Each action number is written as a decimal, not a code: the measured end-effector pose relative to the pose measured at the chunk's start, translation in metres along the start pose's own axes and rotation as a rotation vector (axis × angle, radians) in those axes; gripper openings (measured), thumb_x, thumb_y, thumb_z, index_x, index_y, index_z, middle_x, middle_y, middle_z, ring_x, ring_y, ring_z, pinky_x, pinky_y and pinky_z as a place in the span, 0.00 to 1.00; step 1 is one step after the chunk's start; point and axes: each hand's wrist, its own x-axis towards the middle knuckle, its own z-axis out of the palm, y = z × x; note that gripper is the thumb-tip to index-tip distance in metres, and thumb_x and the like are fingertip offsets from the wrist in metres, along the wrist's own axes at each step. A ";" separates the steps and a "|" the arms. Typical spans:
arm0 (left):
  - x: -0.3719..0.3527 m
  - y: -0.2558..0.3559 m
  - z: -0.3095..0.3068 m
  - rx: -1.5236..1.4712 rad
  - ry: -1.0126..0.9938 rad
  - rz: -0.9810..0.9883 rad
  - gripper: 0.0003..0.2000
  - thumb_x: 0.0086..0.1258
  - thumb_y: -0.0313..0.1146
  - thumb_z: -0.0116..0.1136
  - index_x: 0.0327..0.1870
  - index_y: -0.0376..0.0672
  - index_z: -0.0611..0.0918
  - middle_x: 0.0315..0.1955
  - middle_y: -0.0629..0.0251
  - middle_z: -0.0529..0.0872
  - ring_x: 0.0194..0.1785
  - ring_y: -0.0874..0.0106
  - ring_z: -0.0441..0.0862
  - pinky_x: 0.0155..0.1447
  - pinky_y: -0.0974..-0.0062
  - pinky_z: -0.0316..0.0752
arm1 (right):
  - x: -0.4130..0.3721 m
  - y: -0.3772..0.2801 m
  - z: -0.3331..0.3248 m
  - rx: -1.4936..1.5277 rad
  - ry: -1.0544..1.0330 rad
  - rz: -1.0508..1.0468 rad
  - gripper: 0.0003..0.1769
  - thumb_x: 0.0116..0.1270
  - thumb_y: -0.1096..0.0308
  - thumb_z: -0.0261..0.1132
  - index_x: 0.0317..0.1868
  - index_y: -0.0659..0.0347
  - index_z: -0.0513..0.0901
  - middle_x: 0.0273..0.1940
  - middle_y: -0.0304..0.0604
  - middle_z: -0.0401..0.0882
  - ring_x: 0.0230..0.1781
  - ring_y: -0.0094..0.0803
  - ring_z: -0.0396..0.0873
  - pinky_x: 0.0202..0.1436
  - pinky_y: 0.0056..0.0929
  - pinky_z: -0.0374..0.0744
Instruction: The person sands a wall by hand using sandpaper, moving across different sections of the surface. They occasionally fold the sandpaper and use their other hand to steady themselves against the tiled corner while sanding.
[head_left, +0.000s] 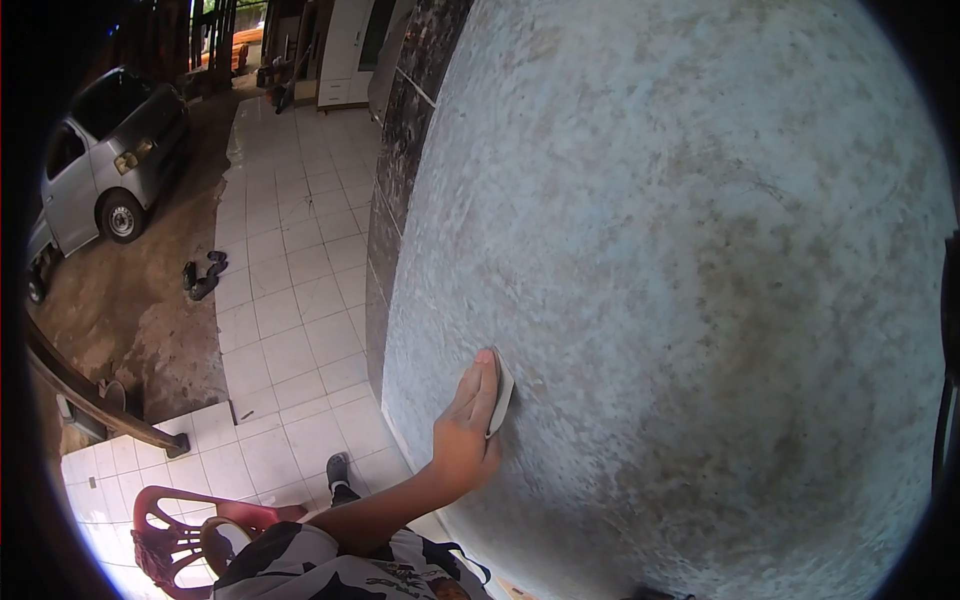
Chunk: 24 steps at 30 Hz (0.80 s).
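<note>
My left hand (468, 418) reaches out from the lower left with its fingers stretched upward and close together. Under the fingers is a pale, flat pad (503, 402), thin at the edge, which my hand presses against the wall. Its exact kind is hard to make out, since the fingers cover much of it. The wall (640, 300) is pale blue, mottled with grey and brown stains, and fills the right half of the head view. My right hand does not show.
A red plastic chair (155, 508) with a round container (222, 545) stands at lower left on the white tiled floor (290, 350). Dark footwear (205, 283) lies by the tile edge. Beyond is a silver vehicle (105, 165). A wooden beam (100, 400) slants in at left.
</note>
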 end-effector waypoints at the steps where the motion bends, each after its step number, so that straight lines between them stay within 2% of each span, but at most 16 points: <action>1: 0.006 0.002 -0.003 0.010 0.004 -0.022 0.42 0.55 0.12 0.45 0.78 0.26 0.53 0.75 0.32 0.59 0.76 0.38 0.61 0.76 0.61 0.65 | 0.000 0.000 0.000 0.006 -0.004 0.000 0.15 0.73 0.63 0.60 0.50 0.68 0.77 0.54 0.55 0.72 0.56 0.46 0.69 0.63 0.48 0.66; 5: 0.005 0.009 -0.007 -0.050 0.005 -0.044 0.41 0.55 0.13 0.46 0.78 0.25 0.54 0.74 0.31 0.61 0.76 0.38 0.62 0.78 0.57 0.62 | 0.001 0.005 -0.004 -0.053 -0.037 -0.058 0.15 0.73 0.62 0.60 0.50 0.68 0.77 0.54 0.55 0.73 0.56 0.46 0.70 0.62 0.48 0.66; 7: -0.006 0.006 -0.008 0.042 -0.050 0.040 0.44 0.51 0.14 0.50 0.78 0.25 0.54 0.73 0.34 0.63 0.76 0.41 0.63 0.78 0.53 0.62 | 0.000 0.003 -0.002 -0.032 -0.007 -0.032 0.15 0.74 0.62 0.60 0.50 0.67 0.77 0.54 0.55 0.73 0.56 0.46 0.70 0.63 0.48 0.66; 10: -0.003 0.002 -0.004 0.027 -0.031 0.044 0.45 0.50 0.14 0.50 0.77 0.24 0.55 0.73 0.33 0.64 0.76 0.41 0.63 0.79 0.49 0.58 | -0.001 0.000 0.000 -0.024 0.013 0.000 0.15 0.74 0.61 0.60 0.50 0.67 0.77 0.54 0.55 0.73 0.56 0.46 0.70 0.63 0.48 0.66; 17: 0.002 0.008 -0.011 0.007 -0.021 0.035 0.44 0.49 0.15 0.50 0.76 0.23 0.57 0.73 0.32 0.64 0.75 0.40 0.63 0.79 0.48 0.57 | -0.002 0.003 -0.006 -0.071 -0.033 -0.017 0.16 0.74 0.61 0.60 0.51 0.66 0.77 0.55 0.55 0.73 0.56 0.46 0.70 0.62 0.48 0.66; 19: -0.002 0.008 -0.012 -0.030 -0.047 0.029 0.40 0.56 0.14 0.49 0.76 0.22 0.57 0.72 0.32 0.64 0.75 0.39 0.63 0.79 0.48 0.56 | 0.001 0.002 -0.004 -0.070 -0.024 -0.018 0.16 0.74 0.60 0.60 0.51 0.66 0.77 0.55 0.55 0.72 0.56 0.47 0.70 0.62 0.48 0.66; 20: 0.000 0.007 -0.011 -0.027 -0.044 0.028 0.40 0.56 0.14 0.49 0.76 0.22 0.57 0.72 0.32 0.64 0.75 0.39 0.63 0.79 0.48 0.56 | 0.001 0.001 -0.004 -0.067 -0.022 -0.017 0.16 0.75 0.60 0.60 0.51 0.66 0.77 0.55 0.55 0.72 0.56 0.47 0.70 0.62 0.49 0.66; 23: 0.010 0.002 -0.010 -0.021 0.023 0.050 0.39 0.58 0.14 0.49 0.77 0.25 0.57 0.73 0.36 0.66 0.76 0.41 0.62 0.79 0.49 0.56 | 0.002 0.000 -0.004 -0.083 -0.027 -0.025 0.17 0.75 0.59 0.59 0.50 0.67 0.78 0.55 0.56 0.73 0.55 0.47 0.70 0.62 0.48 0.67; 24: 0.011 0.001 -0.013 -0.025 0.019 0.036 0.37 0.61 0.15 0.47 0.78 0.27 0.57 0.73 0.39 0.67 0.77 0.42 0.62 0.80 0.50 0.54 | 0.002 0.001 -0.004 -0.086 -0.031 -0.026 0.17 0.75 0.59 0.59 0.50 0.67 0.78 0.55 0.56 0.73 0.55 0.47 0.70 0.62 0.48 0.67</action>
